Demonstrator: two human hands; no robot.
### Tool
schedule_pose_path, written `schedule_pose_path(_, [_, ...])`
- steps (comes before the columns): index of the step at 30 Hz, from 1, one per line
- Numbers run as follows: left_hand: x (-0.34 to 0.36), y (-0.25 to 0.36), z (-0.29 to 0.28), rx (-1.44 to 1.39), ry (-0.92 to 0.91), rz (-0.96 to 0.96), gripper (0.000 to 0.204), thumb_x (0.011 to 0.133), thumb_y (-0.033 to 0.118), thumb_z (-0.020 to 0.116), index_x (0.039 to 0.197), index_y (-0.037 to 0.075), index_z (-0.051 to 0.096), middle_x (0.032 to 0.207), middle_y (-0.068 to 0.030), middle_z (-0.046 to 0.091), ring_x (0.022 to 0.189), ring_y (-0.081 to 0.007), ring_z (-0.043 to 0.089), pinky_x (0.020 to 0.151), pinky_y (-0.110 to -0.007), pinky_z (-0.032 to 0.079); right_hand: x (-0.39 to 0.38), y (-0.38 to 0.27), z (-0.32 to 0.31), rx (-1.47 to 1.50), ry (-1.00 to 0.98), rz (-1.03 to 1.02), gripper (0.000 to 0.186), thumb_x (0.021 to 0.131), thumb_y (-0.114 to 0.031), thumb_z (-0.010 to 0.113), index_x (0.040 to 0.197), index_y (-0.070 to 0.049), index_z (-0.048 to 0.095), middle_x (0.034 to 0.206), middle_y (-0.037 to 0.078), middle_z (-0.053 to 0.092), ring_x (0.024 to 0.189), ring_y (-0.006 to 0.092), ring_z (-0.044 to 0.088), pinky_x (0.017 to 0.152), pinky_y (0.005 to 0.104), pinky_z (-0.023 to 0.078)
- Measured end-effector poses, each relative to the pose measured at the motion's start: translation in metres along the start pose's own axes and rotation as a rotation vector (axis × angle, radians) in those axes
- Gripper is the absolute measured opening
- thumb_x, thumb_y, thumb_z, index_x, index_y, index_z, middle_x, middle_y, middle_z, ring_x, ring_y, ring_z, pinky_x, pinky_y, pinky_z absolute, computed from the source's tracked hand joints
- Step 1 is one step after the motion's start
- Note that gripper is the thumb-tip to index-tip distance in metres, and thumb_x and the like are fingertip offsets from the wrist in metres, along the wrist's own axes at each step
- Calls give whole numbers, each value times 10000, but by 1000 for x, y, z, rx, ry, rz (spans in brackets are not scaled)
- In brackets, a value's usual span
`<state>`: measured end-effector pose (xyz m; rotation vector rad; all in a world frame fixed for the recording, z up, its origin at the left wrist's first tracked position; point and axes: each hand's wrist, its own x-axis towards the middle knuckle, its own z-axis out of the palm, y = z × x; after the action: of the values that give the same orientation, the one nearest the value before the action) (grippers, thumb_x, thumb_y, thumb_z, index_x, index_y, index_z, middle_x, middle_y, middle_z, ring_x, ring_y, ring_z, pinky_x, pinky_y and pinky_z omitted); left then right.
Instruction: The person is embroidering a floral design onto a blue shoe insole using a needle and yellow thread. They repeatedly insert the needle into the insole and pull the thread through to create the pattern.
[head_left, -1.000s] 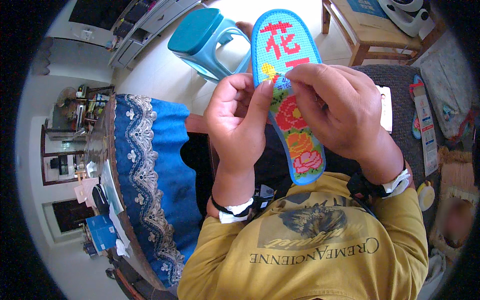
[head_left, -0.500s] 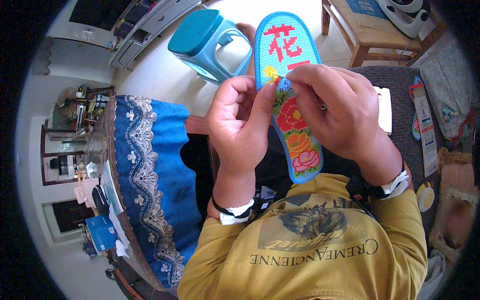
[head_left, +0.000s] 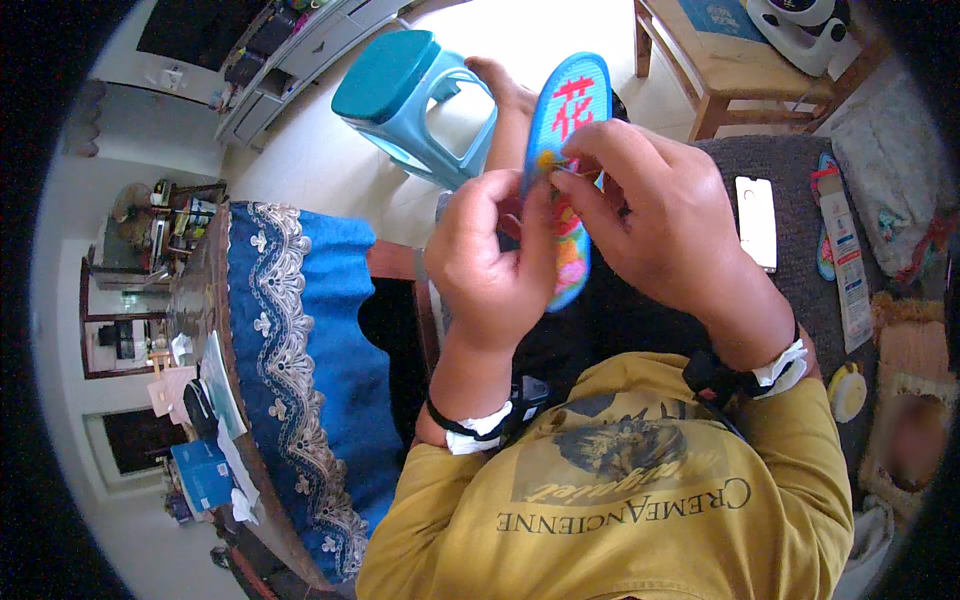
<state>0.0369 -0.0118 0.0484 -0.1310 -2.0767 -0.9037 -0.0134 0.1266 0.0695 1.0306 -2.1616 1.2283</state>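
Observation:
A blue-edged embroidered insole (head_left: 577, 90), with a red stitched character near its top and flowers lower down, is tilted partly edge-on between my hands. My left hand (head_left: 492, 255) is closed round its left edge, thumb in front and fingers behind. At a small yellow stitched patch (head_left: 546, 160), my right hand (head_left: 665, 205) pinches a thin sliver that looks like a needle, thumb and forefinger pressed together against the insole's face. Most of the needle is hidden by the fingertips, and my right hand covers part of the insole.
A teal plastic stool (head_left: 390, 85) stands ahead to the left, beside a bare foot (head_left: 500, 85). On the dark seat to the right lie a pale phone-shaped object (head_left: 756, 225) and a long printed packet (head_left: 846, 265). A wooden chair (head_left: 740, 75) is farther off; a blue-draped table (head_left: 340, 330) stands left.
The insole has turned from nearly face-on to partly edge-on, its lower end swinging left. My right fingers have shifted slightly left and down, close to the yellow stitches.

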Motion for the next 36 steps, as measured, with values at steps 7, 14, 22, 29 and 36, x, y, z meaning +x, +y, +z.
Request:
schedule_pose_path(7, [-3, -6, 0, -47, -82, -35, 113, 819, 35, 595, 916, -19, 574, 808, -57, 608, 677, -100, 548, 614, -235, 460, 6, 19, 3, 158, 93, -123, 87, 740, -118, 639, 753, -57, 578, 686, 77, 529, 573, 223, 548, 474, 312, 430])
schedule_pose_path(14, [-11, -22, -11, -710, -159, -322, 157, 863, 14, 516, 1018, -7, 524, 956, -81, 585, 864, -108, 530, 811, -243, 404, -7, 57, 14, 1315, -189, 704, 103, 821, -124, 610, 778, -33, 629, 704, -9, 562, 606, 52, 506, 531, 177, 405])
schedule_pose_path(22, [-21, -32, -5, -695, -265, -436, 119, 888, 66, 507, 999, 24, 519, 941, -52, 567, 856, -89, 511, 808, -234, 401, -17, 39, 41, 1836, -217, 694, 103, 791, -95, 623, 833, -6, 654, 757, 68, 650, 651, 109, 598, 582, 235, 473])
schedule_pose_path(29, [-7, -31, -20, -1325, -196, -529, 171, 901, 183, 481, 988, 37, 506, 826, -88, 531, 699, -179, 515, 649, -297, 439, -8, 62, 25, 2148, 13, 559, 222, 898, -183, 417, 1048, -28, 471, 896, 99, 611, 576, 132, 526, 554, 250, 435])
schedule_pose_path(36, [14, -76, -78, -1586, -132, -453, 229, 795, 90, 558, 929, -1, 396, 721, -55, 380, 560, -130, 388, 466, -234, 330, -21, 149, -20, 1552, 363, 870, 163, 853, -171, 540, 725, -80, 493, 542, -40, 361, 438, 68, 302, 420, 203, 263])
